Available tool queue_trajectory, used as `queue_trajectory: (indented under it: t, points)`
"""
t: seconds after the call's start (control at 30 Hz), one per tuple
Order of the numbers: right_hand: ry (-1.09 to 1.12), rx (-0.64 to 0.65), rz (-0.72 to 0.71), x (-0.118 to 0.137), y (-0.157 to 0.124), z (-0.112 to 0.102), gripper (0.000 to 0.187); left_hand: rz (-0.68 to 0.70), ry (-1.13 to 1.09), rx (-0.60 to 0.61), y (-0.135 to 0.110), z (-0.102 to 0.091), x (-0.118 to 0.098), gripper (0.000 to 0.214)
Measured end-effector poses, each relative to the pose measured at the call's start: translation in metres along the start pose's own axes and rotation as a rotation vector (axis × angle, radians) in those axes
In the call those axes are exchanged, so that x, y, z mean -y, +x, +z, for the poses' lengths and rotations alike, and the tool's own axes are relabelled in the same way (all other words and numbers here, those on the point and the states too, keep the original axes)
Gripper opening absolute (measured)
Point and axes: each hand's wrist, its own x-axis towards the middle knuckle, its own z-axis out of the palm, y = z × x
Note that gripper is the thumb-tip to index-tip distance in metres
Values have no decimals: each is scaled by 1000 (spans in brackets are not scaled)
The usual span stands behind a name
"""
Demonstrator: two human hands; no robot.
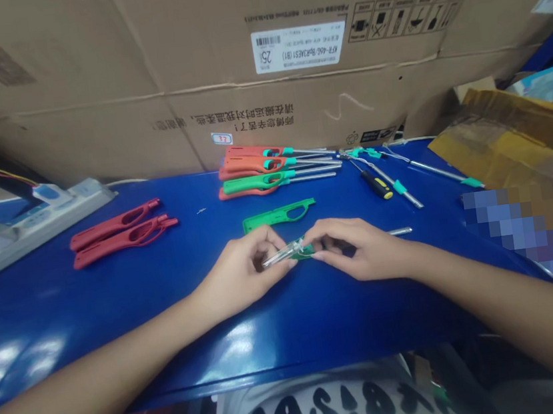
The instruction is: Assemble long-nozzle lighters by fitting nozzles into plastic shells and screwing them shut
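Just above the blue table, my left hand is closed round a clear fuel tank of a gas lighter. My right hand pinches the tank's front end, where small green parts show between the fingers. A thin metal lighter tube sticks out past my right hand; its other end is hidden behind the fingers. Right behind both hands lies a green lighter shell half. What exactly sits between the right fingertips is too small to make out.
Several orange lighters and a green one lie at the back. Two red shells lie left, near a power strip. A screwdriver and metal lighter tubes lie right. A large cardboard box stands behind.
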Motion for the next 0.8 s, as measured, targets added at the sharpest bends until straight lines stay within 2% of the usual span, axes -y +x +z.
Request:
queue_trajectory:
  t: [0.23, 0.37, 0.5, 0.7, 0.8]
  points:
    - [52, -51, 67, 2, 2, 1, 20, -12, -2, -24, 2, 0, -1, 23]
    - [38, -106, 98, 2, 4, 0, 5, -26, 2, -50, 3, -1, 3, 28]
    - [43, -119, 113, 2, 5, -2, 8, -7, -1, -46, 3, -1, 5, 29]
    - [335, -20, 358, 6, 5, -1, 16, 33, -25, -37, 3, -1, -1, 28]
    - [440, -15, 403, 4, 5, 0, 22, 47, 23, -48, 2, -2, -4, 28]
